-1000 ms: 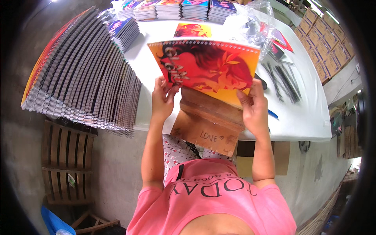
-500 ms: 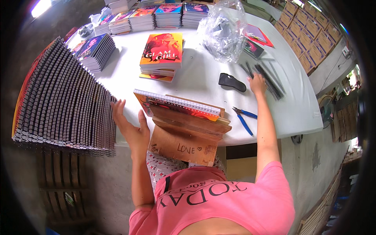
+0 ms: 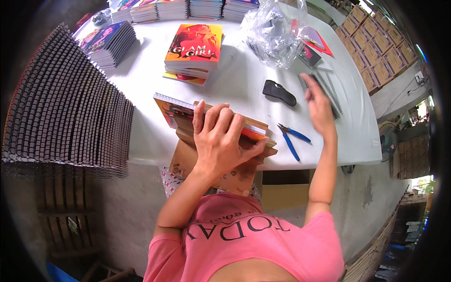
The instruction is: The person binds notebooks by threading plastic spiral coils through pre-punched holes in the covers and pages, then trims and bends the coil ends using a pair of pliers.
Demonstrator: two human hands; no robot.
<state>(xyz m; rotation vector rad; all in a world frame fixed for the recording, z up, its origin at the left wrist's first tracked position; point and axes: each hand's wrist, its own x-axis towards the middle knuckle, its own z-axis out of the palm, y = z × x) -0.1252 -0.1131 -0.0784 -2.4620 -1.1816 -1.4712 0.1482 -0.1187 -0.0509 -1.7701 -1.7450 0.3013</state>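
White tabletop (image 3: 235, 80) fills the upper middle of the head view, with bare concrete floor below it and rows of brown boxes (image 3: 376, 42) past its right edge.

At the near edge of the tabletop the left hand (image 3: 223, 138) lies flat, fingers spread and not curled, pressing down on a spiral notebook (image 3: 176, 110) with an orange-red cover. That notebook rests on a wooden block (image 3: 263, 148) that juts over the near edge, above a piece of brown cardboard (image 3: 235, 176) leaning against the person's lap.

The right hand (image 3: 319, 105) hovers open over the right part of the tabletop, fingers loose and a little blurred, just beside a bundle of black spiral coils (image 3: 329, 91); whether it touches them I cannot tell. It holds nothing that shows.

Blue-handled pliers (image 3: 291, 138) lie near the near edge, between the two hands. A black handheld tool (image 3: 279, 92) sits toward the middle of the tabletop, left of the right hand.

A short stack of notebooks (image 3: 192, 49) with the same orange-red cover stands at the middle, behind the pressed one. A crumpled clear plastic bag (image 3: 277, 30) sits toward the far right corner. More stacks of notebooks (image 3: 188, 7) line the far edge, and another pile (image 3: 105, 42) sits at the far left corner.

Off the left edge, a long fanned row of bound notebooks (image 3: 66, 103) shows its black spiral spines.
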